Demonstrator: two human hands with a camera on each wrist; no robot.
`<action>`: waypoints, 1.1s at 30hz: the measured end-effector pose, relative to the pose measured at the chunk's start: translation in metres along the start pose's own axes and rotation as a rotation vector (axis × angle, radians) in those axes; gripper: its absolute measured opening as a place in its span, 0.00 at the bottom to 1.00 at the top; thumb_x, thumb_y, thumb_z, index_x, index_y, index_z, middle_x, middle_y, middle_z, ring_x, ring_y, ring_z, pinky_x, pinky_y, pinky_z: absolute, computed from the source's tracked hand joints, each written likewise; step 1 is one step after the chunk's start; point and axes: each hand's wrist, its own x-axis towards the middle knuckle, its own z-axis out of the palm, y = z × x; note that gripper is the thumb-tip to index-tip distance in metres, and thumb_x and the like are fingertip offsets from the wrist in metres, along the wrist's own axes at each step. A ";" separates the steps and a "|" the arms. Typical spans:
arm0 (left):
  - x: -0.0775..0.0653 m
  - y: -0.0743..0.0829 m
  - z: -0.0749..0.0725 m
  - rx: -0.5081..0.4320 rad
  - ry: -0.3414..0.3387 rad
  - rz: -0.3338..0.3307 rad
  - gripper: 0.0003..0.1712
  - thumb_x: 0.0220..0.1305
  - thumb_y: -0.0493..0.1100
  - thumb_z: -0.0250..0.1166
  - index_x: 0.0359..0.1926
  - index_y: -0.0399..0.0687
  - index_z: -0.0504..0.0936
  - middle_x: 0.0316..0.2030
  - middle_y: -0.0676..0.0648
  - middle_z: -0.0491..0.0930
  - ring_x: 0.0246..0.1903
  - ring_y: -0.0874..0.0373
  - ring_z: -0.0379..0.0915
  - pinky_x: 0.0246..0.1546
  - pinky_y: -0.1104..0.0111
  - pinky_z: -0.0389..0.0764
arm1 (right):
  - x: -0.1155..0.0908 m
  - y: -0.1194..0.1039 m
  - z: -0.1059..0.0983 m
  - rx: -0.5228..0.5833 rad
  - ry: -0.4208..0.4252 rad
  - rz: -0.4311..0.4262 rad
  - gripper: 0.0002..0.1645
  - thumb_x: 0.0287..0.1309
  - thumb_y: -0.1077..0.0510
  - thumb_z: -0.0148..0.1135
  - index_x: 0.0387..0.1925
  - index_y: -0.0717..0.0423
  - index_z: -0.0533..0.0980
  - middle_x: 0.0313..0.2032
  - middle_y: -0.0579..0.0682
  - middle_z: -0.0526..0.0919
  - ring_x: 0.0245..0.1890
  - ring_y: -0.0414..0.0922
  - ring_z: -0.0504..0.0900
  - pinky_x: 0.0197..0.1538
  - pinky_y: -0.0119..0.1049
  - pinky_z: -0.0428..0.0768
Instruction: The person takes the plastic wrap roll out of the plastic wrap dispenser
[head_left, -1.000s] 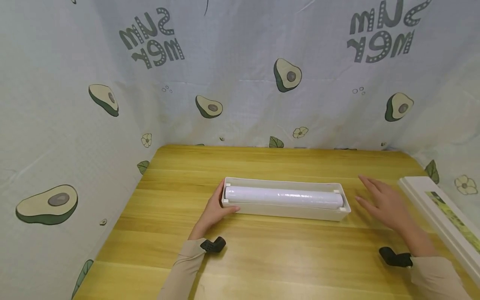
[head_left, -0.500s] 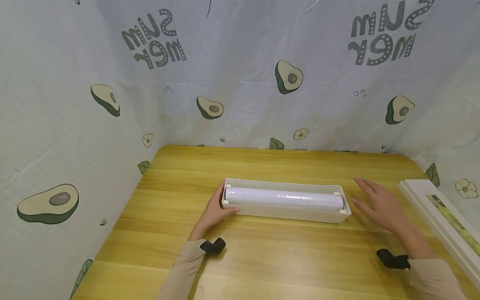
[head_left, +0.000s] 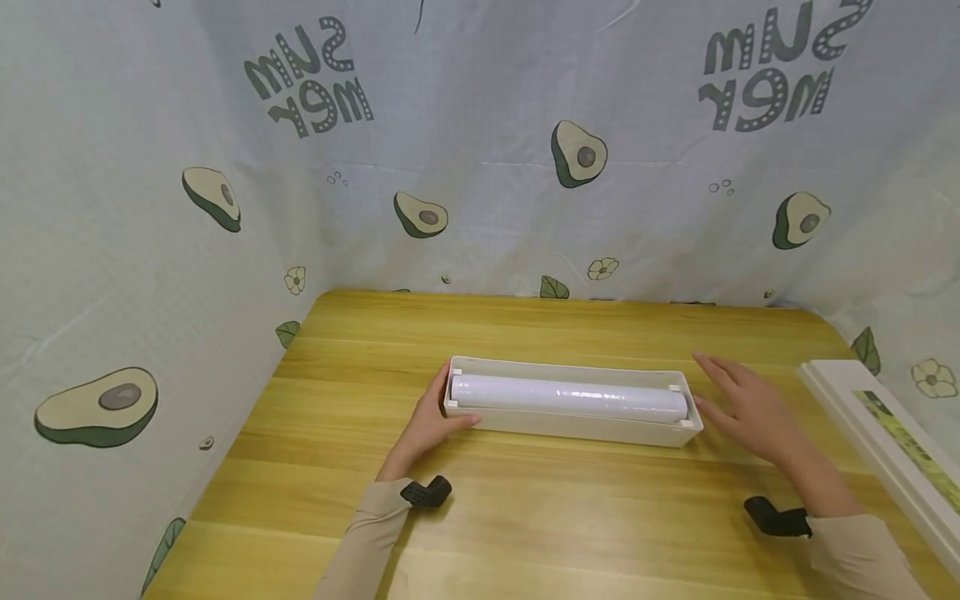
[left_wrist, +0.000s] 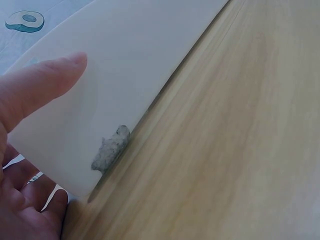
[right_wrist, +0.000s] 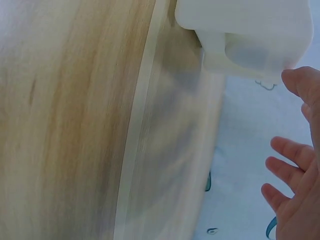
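A long white cling film dispenser box (head_left: 577,423) lies lidless on the table, a roll of cling film (head_left: 567,397) seated lengthwise inside. My left hand (head_left: 427,425) grips the box's left end, thumb on the front wall and fingers round behind. In the left wrist view, the thumb (left_wrist: 45,85) lies flat against the white wall, above a rough grey patch (left_wrist: 111,149) near the bottom edge. Fingers spread, my right hand (head_left: 750,410) is at the box's right end, its thumb tip right by the corner. The right wrist view shows the other fingers (right_wrist: 287,170) free of the box.
A long white lid (head_left: 903,446) with a green and yellow label lies slanted along the table's right side. Cloth (head_left: 480,100) printed with avocados hangs round the back and sides of the wooden table (head_left: 570,508).
My right hand has moved left, from beside the lid to the right end of the box. The left hand has kept its grip on the box's left end.
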 end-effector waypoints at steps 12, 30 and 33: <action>-0.001 -0.001 0.000 0.003 0.004 -0.005 0.60 0.47 0.39 0.74 0.74 0.50 0.44 0.69 0.42 0.59 0.63 0.47 0.61 0.62 0.53 0.67 | 0.005 -0.002 -0.002 0.045 -0.012 0.016 0.42 0.54 0.53 0.64 0.69 0.54 0.59 0.56 0.70 0.70 0.53 0.66 0.68 0.50 0.63 0.66; 0.002 -0.003 0.000 -0.025 -0.008 0.001 0.59 0.48 0.36 0.73 0.74 0.50 0.45 0.68 0.42 0.60 0.62 0.49 0.62 0.60 0.60 0.68 | 0.017 -0.022 -0.005 0.036 -0.099 -0.028 0.44 0.56 0.50 0.63 0.71 0.47 0.55 0.59 0.65 0.68 0.56 0.64 0.68 0.52 0.64 0.67; 0.002 0.000 -0.001 -0.040 -0.007 -0.015 0.59 0.48 0.33 0.72 0.74 0.48 0.44 0.69 0.40 0.59 0.62 0.48 0.62 0.61 0.59 0.68 | 0.020 -0.025 -0.003 0.042 -0.087 -0.050 0.44 0.55 0.51 0.64 0.71 0.48 0.55 0.59 0.65 0.69 0.56 0.64 0.68 0.53 0.63 0.67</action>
